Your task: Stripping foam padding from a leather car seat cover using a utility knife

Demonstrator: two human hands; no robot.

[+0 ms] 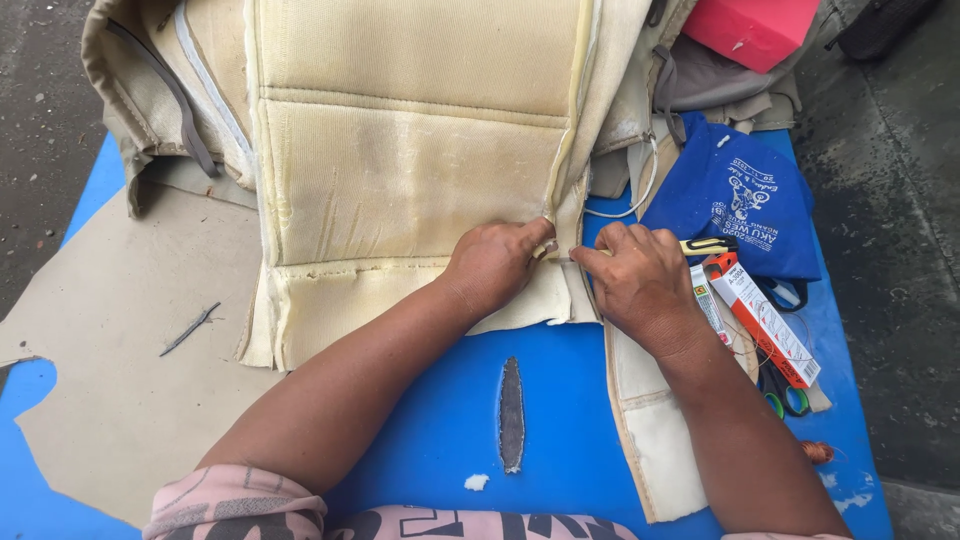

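A beige foam-backed seat cover (400,170) is spread on a blue table (420,440). Its seam edge is pinched between thumb and fingers of the left hand (497,262). A yellow-and-black utility knife (700,245) is gripped in the curled fingers of the right hand (640,280), its tip held at the same seam. Just right of that hand lie an orange-and-white box (765,320), green-handled scissors (785,395) and a blue bag (740,200).
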